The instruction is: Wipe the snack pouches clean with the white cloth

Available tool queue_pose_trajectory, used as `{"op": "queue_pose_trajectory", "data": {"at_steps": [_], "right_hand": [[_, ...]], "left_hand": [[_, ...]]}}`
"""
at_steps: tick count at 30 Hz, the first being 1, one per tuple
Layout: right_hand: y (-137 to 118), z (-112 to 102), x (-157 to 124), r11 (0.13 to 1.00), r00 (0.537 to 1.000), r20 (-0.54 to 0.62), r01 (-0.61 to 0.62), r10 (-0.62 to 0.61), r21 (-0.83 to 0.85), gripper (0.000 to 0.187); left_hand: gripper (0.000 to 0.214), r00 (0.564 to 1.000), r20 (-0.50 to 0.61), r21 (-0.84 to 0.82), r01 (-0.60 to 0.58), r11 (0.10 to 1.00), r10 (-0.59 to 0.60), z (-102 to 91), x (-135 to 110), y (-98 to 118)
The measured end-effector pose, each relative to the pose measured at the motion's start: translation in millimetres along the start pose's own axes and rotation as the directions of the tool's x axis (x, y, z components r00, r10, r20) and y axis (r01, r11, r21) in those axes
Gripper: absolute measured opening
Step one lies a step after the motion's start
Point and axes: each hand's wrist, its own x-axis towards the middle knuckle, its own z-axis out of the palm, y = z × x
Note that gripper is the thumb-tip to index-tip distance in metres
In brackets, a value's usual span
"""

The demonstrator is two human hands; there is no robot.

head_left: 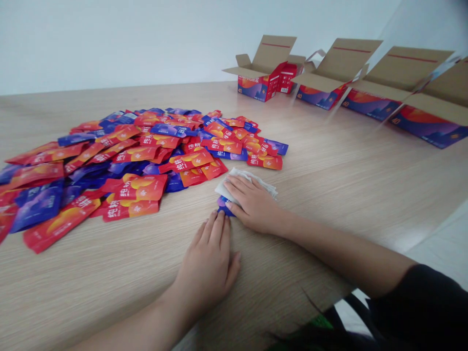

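Observation:
A large loose pile of red-orange and blue-purple printed sachets point(139, 156) lies across the left of the wooden table. Just off its near edge, my right hand point(252, 204) presses on a crumpled white cloth point(237, 183). A blue sachet point(223, 205) sticks out from under the cloth, mostly hidden. My left hand point(208, 258) rests on the table with its fingers spread, the fingertips at the sachet's near edge. It holds nothing.
Several open cardboard boxes point(321, 73) with printed red and blue sides stand in a row at the back right of the light wood table point(329, 180), flaps raised. A small red box point(287, 78) stands among them. A white wall rises behind. The table's edge runs along the lower right.

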Motion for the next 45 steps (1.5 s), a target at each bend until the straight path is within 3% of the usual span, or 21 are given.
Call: {"op": "queue_pose_trajectory", "data": {"at_steps": [6,14,21,27,29,32,34,38,40,45], "right_hand": [[-1,1,-1,1.0,1.0,-0.025,-0.013,0.013,0.008,0.056],[5,0,3,0.984,0.982,-0.076,-0.177,0.175,-0.026,0.055],[-12,-2,-3,0.997,0.998,-0.007,0.065,-0.065,0.047,0.055],[10,-3,3,0.982,0.981,-0.054,-0.187,0.187,0.007,0.054],[1,-3,0,0.989,0.988,-0.053,-0.148,0.148,0.005,0.055],[-14,-3,-3,0.997,0.999,-0.013,0.047,-0.047,0.057,0.053],[-13,-5,-3,0.992,0.996,0.007,0.086,-0.087,0.092,0.051],[9,-6,2,0.988,0.988,-0.033,-0.148,0.15,0.04,0.052],[10,-5,2,0.98,0.978,-0.063,-0.199,0.2,0.014,0.054],[-13,-5,-3,0.993,0.995,0.006,0.097,-0.097,0.07,0.051]], "left_hand": [[0.06,1.0,0.024,-0.046,0.013,0.999,-0.012,0.6,-1,0],[0.06,1.0,0.011,-0.015,0.002,1.0,-0.002,-1.1,0,0],[0.059,1.0,0.021,-0.031,0.02,0.999,-0.019,-1.4,0,-1],[0.059,0.999,0.027,-0.032,0.018,0.999,-0.017,-0.6,0,-1],[0.059,1.0,0.023,-0.032,0.014,0.999,-0.013,-0.9,1,-1],[0.057,0.999,0.033,-0.035,0.016,0.999,-0.015,-1.9,2,0],[0.057,0.999,0.041,-0.034,0.019,0.999,-0.017,-2.1,2,0],[0.06,0.999,0.035,-0.022,0.021,1.0,-0.021,-0.9,0,0],[0.06,0.999,0.032,-0.026,0.025,0.999,-0.024,-0.7,0,0],[0.058,0.998,0.06,-0.062,0.031,0.998,-0.027,-2.7,1,0]]}}
